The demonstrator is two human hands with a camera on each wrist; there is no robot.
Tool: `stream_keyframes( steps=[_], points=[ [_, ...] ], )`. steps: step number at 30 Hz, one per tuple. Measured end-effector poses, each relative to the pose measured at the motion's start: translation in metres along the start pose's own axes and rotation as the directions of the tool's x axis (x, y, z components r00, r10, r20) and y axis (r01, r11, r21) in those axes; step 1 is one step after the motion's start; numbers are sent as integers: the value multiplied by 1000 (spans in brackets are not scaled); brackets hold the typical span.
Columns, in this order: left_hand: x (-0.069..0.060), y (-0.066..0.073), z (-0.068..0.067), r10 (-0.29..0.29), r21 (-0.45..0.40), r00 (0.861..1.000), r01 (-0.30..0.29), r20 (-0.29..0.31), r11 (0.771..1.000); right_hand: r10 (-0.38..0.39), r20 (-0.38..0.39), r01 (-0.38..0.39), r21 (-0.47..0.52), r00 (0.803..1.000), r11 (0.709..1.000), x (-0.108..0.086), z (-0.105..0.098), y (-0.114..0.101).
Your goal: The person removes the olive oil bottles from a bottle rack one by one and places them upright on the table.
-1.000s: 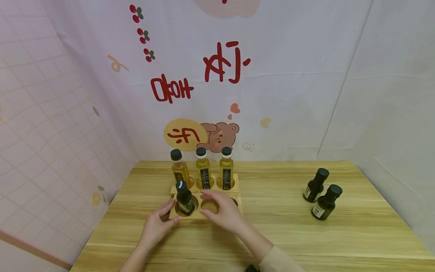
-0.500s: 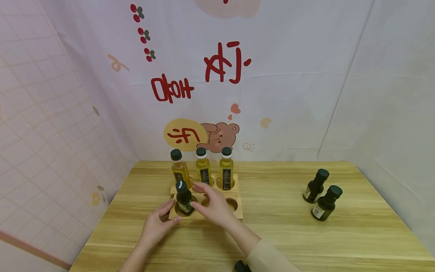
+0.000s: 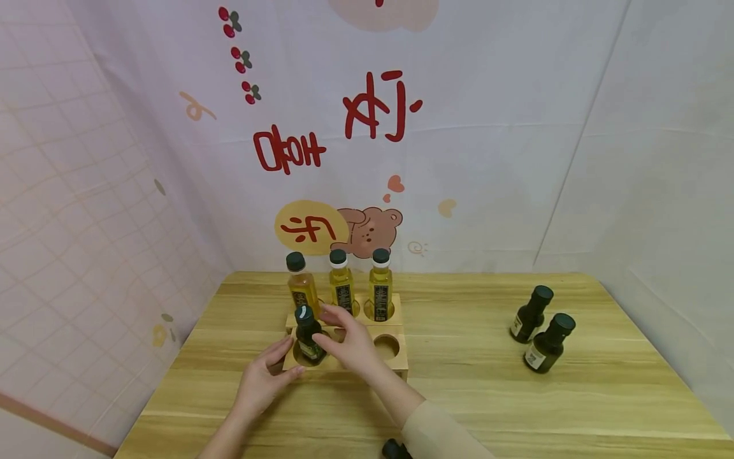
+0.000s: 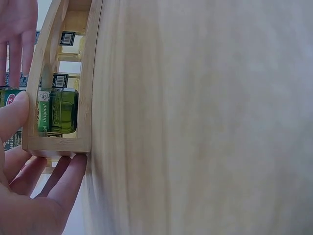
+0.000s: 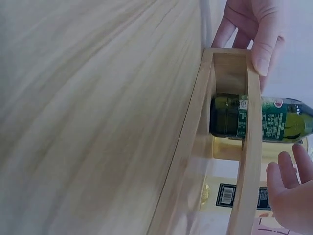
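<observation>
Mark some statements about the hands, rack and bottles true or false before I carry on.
1. The left hand holds the wooden rack. True.
2. The front tier's right hole holds a bottle. False: it is empty.
3. Three dark-capped bottles stand in the back tier. True.
4. The right hand is beside the two loose dark bottles. False: it is by the dark green bottle in the rack.
5. Both loose dark bottles lie flat. False: they stand upright.
</observation>
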State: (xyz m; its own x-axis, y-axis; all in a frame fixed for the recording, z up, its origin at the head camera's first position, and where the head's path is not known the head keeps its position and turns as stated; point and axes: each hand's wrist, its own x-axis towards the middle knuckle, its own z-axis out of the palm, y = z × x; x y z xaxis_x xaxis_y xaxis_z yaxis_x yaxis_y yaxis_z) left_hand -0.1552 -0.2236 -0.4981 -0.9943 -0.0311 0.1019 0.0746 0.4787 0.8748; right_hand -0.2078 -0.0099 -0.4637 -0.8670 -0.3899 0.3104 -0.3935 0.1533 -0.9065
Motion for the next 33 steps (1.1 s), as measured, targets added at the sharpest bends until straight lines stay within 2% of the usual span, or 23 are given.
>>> stream_keyframes(
  steps=[5,12,21,29,33],
  points=[
    [-1,1,0,-1,-2,1000,1,3,1000,14,-5,-14,12,1000,1000,5,5,-6],
    [0,1,0,0,-3,1000,0,4,1000,56,-37,-53,86,998,995,11,12,-11],
    [0,1,-1,12,20,1000,-12,-2,1000,40,-74,-36,53,996,998,16,18,-15],
    [0,2,-1,9,30,1000,-9,-7,1000,42,-121,-32,81,992,996,18,23,-17],
    [0,2,-2,6,24,1000,-5,-4,1000,36,-134,-25,88,990,996,16,23,-32]
  ],
)
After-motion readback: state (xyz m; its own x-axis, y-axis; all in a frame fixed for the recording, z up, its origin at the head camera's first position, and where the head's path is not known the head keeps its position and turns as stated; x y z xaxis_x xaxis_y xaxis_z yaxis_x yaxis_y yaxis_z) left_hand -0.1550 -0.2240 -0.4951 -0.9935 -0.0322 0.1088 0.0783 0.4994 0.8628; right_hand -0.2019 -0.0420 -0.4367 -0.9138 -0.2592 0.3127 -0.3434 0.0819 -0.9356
